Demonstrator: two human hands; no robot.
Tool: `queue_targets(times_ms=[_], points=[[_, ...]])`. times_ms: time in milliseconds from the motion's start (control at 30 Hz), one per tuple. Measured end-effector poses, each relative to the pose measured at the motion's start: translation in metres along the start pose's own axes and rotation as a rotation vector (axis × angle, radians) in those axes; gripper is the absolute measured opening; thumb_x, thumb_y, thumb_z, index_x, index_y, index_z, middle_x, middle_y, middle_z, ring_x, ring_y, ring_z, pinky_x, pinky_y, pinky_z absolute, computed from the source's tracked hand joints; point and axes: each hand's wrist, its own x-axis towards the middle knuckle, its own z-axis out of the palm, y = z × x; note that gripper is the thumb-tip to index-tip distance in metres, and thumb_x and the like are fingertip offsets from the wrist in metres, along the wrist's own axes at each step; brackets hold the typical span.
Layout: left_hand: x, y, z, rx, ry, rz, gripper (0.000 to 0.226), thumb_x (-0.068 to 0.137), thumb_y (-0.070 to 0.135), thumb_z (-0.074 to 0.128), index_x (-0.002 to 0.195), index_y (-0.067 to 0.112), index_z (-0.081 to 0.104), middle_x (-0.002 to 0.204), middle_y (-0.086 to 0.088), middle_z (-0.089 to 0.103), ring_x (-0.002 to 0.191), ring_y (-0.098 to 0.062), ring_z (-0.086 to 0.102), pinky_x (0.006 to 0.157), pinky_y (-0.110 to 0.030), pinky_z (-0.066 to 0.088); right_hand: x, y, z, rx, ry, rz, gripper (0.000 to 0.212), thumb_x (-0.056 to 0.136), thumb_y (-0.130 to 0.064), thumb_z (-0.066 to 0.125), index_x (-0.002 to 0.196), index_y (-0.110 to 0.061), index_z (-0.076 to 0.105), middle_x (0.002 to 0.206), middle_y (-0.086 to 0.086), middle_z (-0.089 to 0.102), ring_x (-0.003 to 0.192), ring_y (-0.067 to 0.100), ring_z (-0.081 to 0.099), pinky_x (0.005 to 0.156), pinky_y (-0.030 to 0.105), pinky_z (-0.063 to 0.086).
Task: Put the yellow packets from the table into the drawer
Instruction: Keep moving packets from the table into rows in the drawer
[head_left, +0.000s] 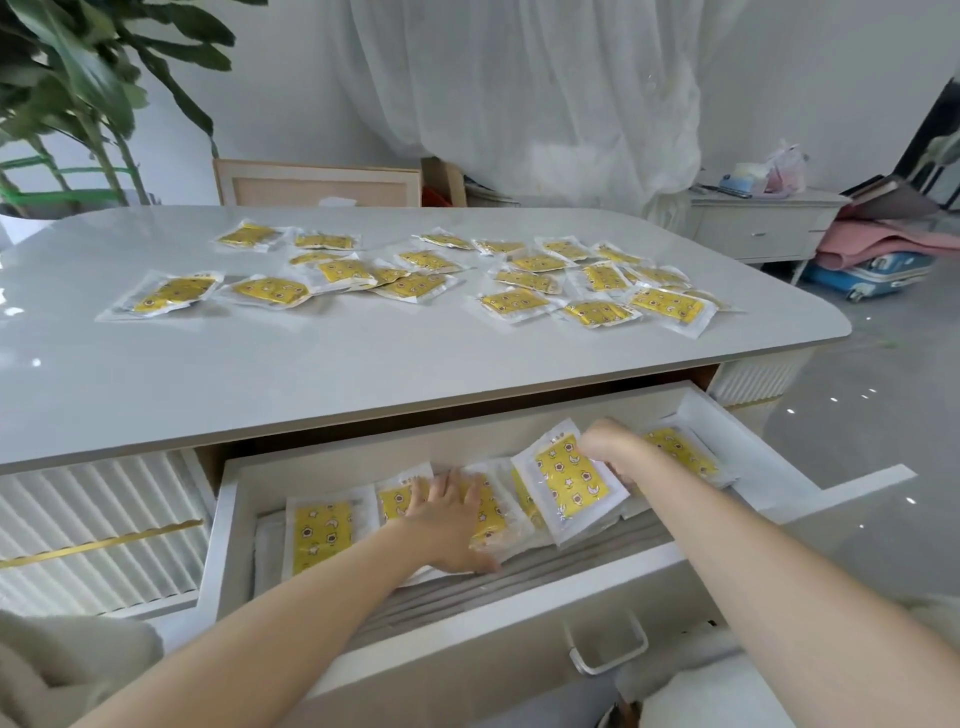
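Observation:
Several yellow packets (415, 270) in clear wrappers lie scattered across the far half of the white table (311, 364). Below its front edge the white drawer (753, 457) stands pulled out, with a row of yellow packets inside. My left hand (449, 519) lies flat with spread fingers on packets in the drawer's middle. My right hand (610, 449) grips the top edge of a tilted yellow packet (571, 480) that leans on the row. Another packet (680, 449) lies at the drawer's right end, one more (319, 532) at the left.
The drawer's metal handle (608, 649) sticks out toward me. A ribbed white cabinet front (93, 530) sits left of the drawer. A plant (78, 104) stands behind the table's left corner, a side cabinet (753, 228) and a blue suitcase (872, 275) to the right.

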Motion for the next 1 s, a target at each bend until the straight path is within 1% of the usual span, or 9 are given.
queue_targets(times_ms=[67, 133, 267, 367, 467, 600, 700, 833, 1000], points=[[0.002, -0.001, -0.003, 0.008, 0.037, 0.038, 0.1, 0.087, 0.058, 0.049, 0.151, 0.008, -0.009, 0.158, -0.017, -0.005, 0.147, -0.033, -0.004, 0.119, -0.05, 0.003, 0.006, 0.003, -0.002, -0.088, 0.038, -0.003, 0.024, 0.097, -0.006, 0.04, 0.113, 0.005, 0.055, 0.108, 0.014, 0.058, 0.105, 0.028, 0.06, 0.079, 0.031, 0.048], [0.003, -0.001, -0.005, -0.002, 0.051, 0.072, 0.099, 0.088, 0.055, 0.052, 0.151, 0.007, -0.007, 0.159, -0.015, -0.005, 0.147, -0.032, -0.001, 0.118, -0.044, 0.006, 0.01, 0.006, -0.003, -0.118, 0.083, 0.016, 0.031, 0.097, -0.005, 0.04, 0.123, 0.005, 0.053, 0.127, 0.016, 0.056, 0.118, 0.03, 0.055, 0.092, 0.032, 0.046], [0.007, -0.002, -0.004, -0.003, 0.047, 0.106, 0.098, 0.088, 0.051, 0.054, 0.151, 0.01, -0.009, 0.159, -0.011, -0.01, 0.147, -0.03, -0.001, 0.119, -0.043, 0.009, 0.026, 0.017, -0.001, -0.04, 0.118, 0.059, 0.028, 0.096, -0.003, 0.041, 0.12, 0.004, 0.053, 0.125, 0.017, 0.057, 0.116, 0.032, 0.055, 0.094, 0.035, 0.045], [0.008, -0.003, -0.005, 0.04, 0.076, 0.148, 0.096, 0.088, 0.049, 0.056, 0.152, 0.016, -0.006, 0.16, -0.007, -0.009, 0.147, -0.027, 0.0, 0.117, -0.043, 0.013, 0.028, 0.026, -0.001, -0.048, 0.205, 0.113, 0.021, 0.094, -0.006, 0.046, 0.111, -0.001, 0.056, 0.094, 0.011, 0.063, 0.095, 0.029, 0.06, 0.086, 0.033, 0.049], [0.007, -0.005, -0.004, 0.082, 0.084, 0.155, 0.102, 0.082, 0.058, 0.057, 0.152, 0.02, -0.006, 0.159, -0.007, -0.011, 0.147, -0.028, -0.003, 0.117, -0.047, 0.012, 0.023, 0.026, 0.001, -0.156, 0.29, 0.07, 0.033, 0.09, -0.011, 0.054, 0.122, -0.005, 0.053, 0.116, 0.013, 0.06, 0.108, 0.032, 0.059, 0.081, 0.034, 0.05], [0.006, -0.004, -0.007, 0.234, 0.236, 0.141, 0.099, 0.076, 0.071, 0.052, 0.151, 0.025, 0.008, 0.147, -0.012, 0.021, 0.136, -0.031, 0.021, 0.112, -0.046, 0.022, 0.011, 0.017, 0.002, -0.133, -0.012, 0.023, 0.031, 0.079, -0.01, 0.072, 0.109, -0.004, 0.067, 0.097, 0.011, 0.073, 0.068, 0.019, 0.064, 0.053, 0.024, 0.048], [0.003, 0.001, -0.008, 0.234, 0.261, 0.141, 0.089, 0.076, 0.063, 0.06, 0.148, 0.032, 0.017, 0.133, -0.01, 0.03, 0.124, -0.029, 0.033, 0.101, -0.044, 0.036, -0.002, 0.019, 0.0, -0.233, -0.21, -0.012, 0.047, 0.074, -0.008, 0.078, 0.118, -0.009, 0.061, 0.108, 0.005, 0.065, 0.085, 0.019, 0.06, 0.067, 0.028, 0.053], [0.003, 0.002, -0.003, 0.118, 0.194, 0.118, 0.081, 0.08, 0.051, 0.065, 0.146, 0.038, 0.02, 0.136, -0.011, 0.029, 0.123, -0.03, 0.037, 0.091, -0.041, 0.047, -0.005, 0.023, 0.004, -0.311, -0.234, -0.086, 0.068, 0.07, -0.004, 0.081, 0.125, -0.021, 0.045, 0.123, 0.003, 0.048, 0.103, 0.021, 0.051, 0.088, 0.036, 0.054], [0.001, 0.002, -0.004, 0.107, 0.211, 0.114, 0.077, 0.082, 0.054, 0.061, 0.146, 0.038, 0.02, 0.135, -0.01, 0.029, 0.122, -0.029, 0.038, 0.088, -0.039, 0.047, -0.006, 0.021, 0.007, -0.332, -0.104, -0.156, 0.065, 0.076, -0.004, 0.076, 0.132, -0.02, 0.046, 0.13, 0.005, 0.052, 0.11, 0.022, 0.054, 0.08, 0.03, 0.05]])
